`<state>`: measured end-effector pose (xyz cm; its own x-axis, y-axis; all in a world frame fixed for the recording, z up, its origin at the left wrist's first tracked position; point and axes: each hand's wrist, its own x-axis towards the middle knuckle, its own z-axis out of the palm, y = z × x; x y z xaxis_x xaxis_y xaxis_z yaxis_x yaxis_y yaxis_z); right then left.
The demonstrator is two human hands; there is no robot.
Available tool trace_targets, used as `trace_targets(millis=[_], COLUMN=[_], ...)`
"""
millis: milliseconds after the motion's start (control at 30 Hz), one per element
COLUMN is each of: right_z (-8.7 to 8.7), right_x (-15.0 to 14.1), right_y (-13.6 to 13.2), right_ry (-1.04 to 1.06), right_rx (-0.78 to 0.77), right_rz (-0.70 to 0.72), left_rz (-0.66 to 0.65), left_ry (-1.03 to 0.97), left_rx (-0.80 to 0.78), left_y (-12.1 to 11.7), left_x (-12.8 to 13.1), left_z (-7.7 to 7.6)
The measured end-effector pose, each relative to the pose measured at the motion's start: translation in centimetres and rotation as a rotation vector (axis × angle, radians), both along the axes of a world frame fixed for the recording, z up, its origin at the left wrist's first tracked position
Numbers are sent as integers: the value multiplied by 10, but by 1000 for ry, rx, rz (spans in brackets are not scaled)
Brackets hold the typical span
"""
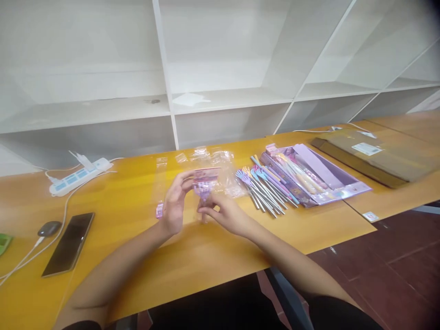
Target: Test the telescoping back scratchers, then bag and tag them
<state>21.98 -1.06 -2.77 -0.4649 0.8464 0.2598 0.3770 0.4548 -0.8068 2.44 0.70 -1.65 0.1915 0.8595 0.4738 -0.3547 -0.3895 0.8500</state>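
Note:
Above the middle of the table, a small clear plastic packet (pixel 205 185) with a pinkish-red printed header and something purple inside is held upright between my hands. My left hand (pixel 173 206) is closed on its upper left side, fingers curled around the edge. Lower down, my right hand (pixel 223 211) pinches the packet with thumb and fingers. Blur hides what exactly is inside. Just behind lie crumpled clear plastic bags (pixel 223 165). A flat clear sleeve (pixel 161 183) with a small purple label rests left of my left hand. To the right, slim silver sticks with colourful tops (pixel 263 190) lie in a pile.
An open purple box (pixel 347 189) holds packaged pens, with a brown cardboard box (pixel 378 156) beyond it. On the left are a phone (pixel 68 245), a dark earbud-like case (pixel 49 228) on a white cable, and a power strip (pixel 81 177). White shelves (pixel 223 101) stand behind.

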Motion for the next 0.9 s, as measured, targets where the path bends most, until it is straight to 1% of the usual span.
trace_targets(millis=[67,100,167,267,333,367,400,433,467,500,533,567,633,667,733,767,833,900], right_z=[4,9,21,48,67,76,84,90,93,92,87,79,56,42,17,7,-5,-9], right_x=[18,31,63,132,187,214,240,263,283,298,309,316,322,322,322,323,326,331], right_y=[-10,-15,-20,-18,-5,6,19,34,50,67,83,97,118,125,129,129,125,120], right_ry=[30,20,-28,-125,-318,-442,-578,-691,-779,-800,-808,-819,-840,-851,-857,-856,-846,-824], right_rx=[125,198,302,371,398,394,337,221,53,-14,-49,-68,-149,-207,-272,-278,-235,-108], right_rz=[-88,-152,-284,-539,-749,-857,-953,-1062,-1096,-1107,-1114,-1118,-1066,-1024,-935,-908,-883,-898], left_rz=[12,2,-42,-145,-217,-241,-261,-272,-277,-279,-279,-280,-281,-283,-285,-287,-290,-293], left_ry=[20,57,155,267,329,344,354,360,364,369,375,383,403,414,439,452,477,502], left_rx=[0,-20,-78,-192,-257,-272,-281,-286,-290,-294,-298,-302,-305,-306,-303,-300,-290,-279], left_y=[2,3,4,2,0,-1,-1,-2,-1,-1,0,0,1,1,1,0,0,0], left_x=[7,12,21,36,43,46,48,49,49,49,48,48,47,46,45,45,45,45], left_z=[-11,-19,-42,-83,-106,-114,-120,-123,-124,-124,-123,-122,-120,-119,-118,-118,-117,-116])
